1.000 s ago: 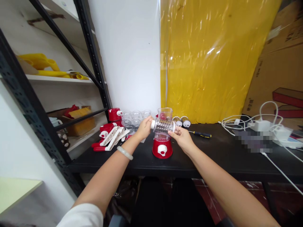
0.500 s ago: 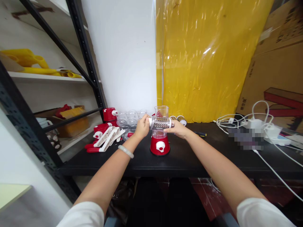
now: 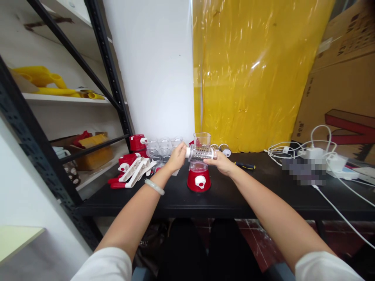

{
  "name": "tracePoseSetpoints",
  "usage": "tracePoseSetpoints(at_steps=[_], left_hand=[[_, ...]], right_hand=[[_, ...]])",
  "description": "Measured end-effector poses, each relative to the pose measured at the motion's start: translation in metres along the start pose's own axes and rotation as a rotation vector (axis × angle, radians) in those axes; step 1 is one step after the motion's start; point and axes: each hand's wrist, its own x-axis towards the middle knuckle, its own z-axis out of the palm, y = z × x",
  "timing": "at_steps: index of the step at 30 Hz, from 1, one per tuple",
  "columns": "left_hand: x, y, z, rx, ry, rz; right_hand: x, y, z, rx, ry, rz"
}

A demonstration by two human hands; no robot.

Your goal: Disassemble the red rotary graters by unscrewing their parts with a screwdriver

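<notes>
Our left hand (image 3: 177, 157) is gripping a white end piece (image 3: 188, 152), fingers curled; our right hand (image 3: 222, 162) is pinching the metal drum (image 3: 202, 153) at its right end. The drum is sitting under the clear hopper (image 3: 202, 139), above a red base (image 3: 199, 180) near the bench (image 3: 252, 197)'s front edge. Open room is running rightward along that edge.

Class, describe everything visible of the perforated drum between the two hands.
The perforated drum is a silvery, metal-looking cylinder with rows of holes and a white ring at its right end. It lies roughly level above the red base. The right hand holds its ringed end; the left hand grips a white part opposite.
</notes>
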Motion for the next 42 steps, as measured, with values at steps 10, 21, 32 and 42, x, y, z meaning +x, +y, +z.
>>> tracePoseSetpoints(at_steps=[10, 21, 32, 42], left_hand=[[0.000, -0.001, 0.002, -0.042, 0.052, -0.043], [-0.004, -0.001, 0.008, -0.001, 0.196, -0.028], [0.001, 0.003, -0.001, -0.065, 0.013, -0.037], [0.002, 0.008, -0.004, -0.077, -0.045, -0.066]], right_hand=[[0.002, 0.001, -0.001, 0.022, 0.006, 0.016], [0.004, 0.005, -0.003, 0.011, -0.013, 0.014], [0.002, 0.002, -0.001, 0.031, -0.007, 0.016], [0.002, 0.002, -0.001, 0.028, -0.014, 0.024]])
